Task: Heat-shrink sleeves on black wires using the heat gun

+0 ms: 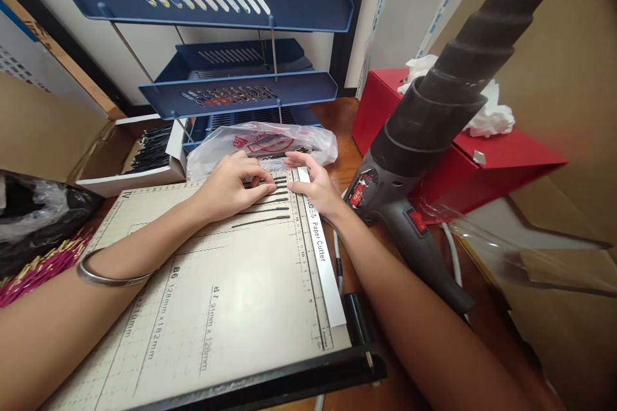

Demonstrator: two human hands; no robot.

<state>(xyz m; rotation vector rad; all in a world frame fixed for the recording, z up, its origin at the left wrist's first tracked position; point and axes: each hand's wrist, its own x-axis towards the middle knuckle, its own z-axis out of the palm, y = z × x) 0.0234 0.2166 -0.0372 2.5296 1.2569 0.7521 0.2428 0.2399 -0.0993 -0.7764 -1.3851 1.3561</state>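
Several thin black strips (263, 220) lie side by side on the cream board of a paper cutter (255, 282), near its ruled right edge. My left hand (234, 187) rests over the far strips, with thumb and forefinger pinched on the end of one black strip; its fingers hide part of the row. Across the cutter's white edge strip, my right hand (315, 187) has thumb and fingers apart and holds nothing visible. Its thumb points towards the strip ends.
A clear plastic bag (270, 141) lies behind the cutter, before a blue tiered rack (241, 88). To the right, a black heat gun (409, 135) stands nozzle up by a red box (511, 164). A white box of black strands (152, 148) stands left.
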